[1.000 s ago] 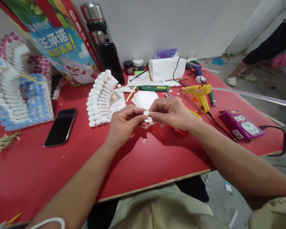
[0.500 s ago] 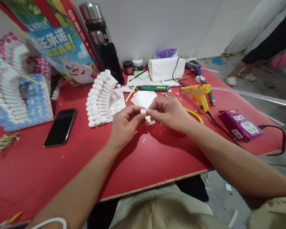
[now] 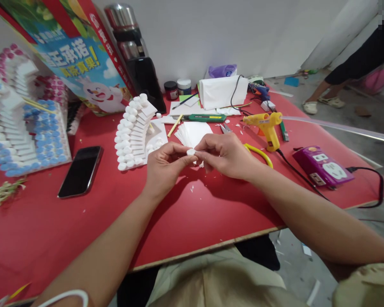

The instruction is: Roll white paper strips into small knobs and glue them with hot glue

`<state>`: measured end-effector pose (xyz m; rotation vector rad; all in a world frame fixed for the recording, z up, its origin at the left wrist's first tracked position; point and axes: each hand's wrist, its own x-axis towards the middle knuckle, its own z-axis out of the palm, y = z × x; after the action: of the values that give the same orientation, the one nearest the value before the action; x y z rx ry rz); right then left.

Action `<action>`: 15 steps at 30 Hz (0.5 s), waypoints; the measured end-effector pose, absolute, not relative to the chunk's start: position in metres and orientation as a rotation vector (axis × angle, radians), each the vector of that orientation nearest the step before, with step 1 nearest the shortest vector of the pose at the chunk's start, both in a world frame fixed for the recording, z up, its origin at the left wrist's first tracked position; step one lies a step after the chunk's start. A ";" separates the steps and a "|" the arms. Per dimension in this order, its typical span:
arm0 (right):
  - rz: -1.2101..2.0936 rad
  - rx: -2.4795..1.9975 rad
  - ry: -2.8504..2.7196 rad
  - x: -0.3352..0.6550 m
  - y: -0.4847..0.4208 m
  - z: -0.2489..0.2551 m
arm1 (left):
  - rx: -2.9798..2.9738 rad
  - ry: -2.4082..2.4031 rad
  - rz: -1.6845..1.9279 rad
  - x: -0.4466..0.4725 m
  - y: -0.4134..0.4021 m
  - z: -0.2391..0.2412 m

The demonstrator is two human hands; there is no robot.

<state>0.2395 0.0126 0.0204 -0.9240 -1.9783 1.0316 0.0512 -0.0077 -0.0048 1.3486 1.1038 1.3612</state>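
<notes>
A small white paper roll [image 3: 190,152] with a round end is pinched between the fingertips of both hands above the table. My left hand [image 3: 164,167] grips it from the left, thumb and forefinger closed. From the other side my right hand [image 3: 225,154] holds it with closed fingertips. Just behind the hands lies a fanned stack of white paper sheets [image 3: 194,131]. Left of it stands a curved white model [image 3: 131,134], built of rows of rounded white pieces and stepped slats on a white board. Scissors with yellow handles [image 3: 259,154] lie partly hidden by my right hand.
A yellow glue gun [image 3: 266,128] and a purple power socket [image 3: 323,166] with cords lie at right. Behind are a green cutter knife [image 3: 208,118] and paint jars [image 3: 172,90]. At left are a phone [image 3: 80,171], a blue-and-white model [image 3: 49,136] and a bag [image 3: 80,55]. A person's legs [image 3: 348,68] show at far right.
The white roll has turned between my fingertips, so its round end now faces me more. Both hands stay in nearly the same place.
</notes>
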 end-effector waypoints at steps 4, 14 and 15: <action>0.988 -0.998 -1.948 0.236 0.012 0.018 | 1.411 1.111 1.316 0.053 -0.010 -0.003; 0.939 -1.058 -1.934 0.238 0.017 0.016 | 1.553 1.086 1.158 0.052 -0.009 -0.002; 0.947 -1.057 -1.919 0.238 0.016 0.017 | 1.537 1.081 1.163 0.053 -0.009 -0.003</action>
<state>0.2376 0.0162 0.0167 -1.0568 -1.9192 0.9465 0.0529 -0.0089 -0.0026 1.5365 1.0809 1.1626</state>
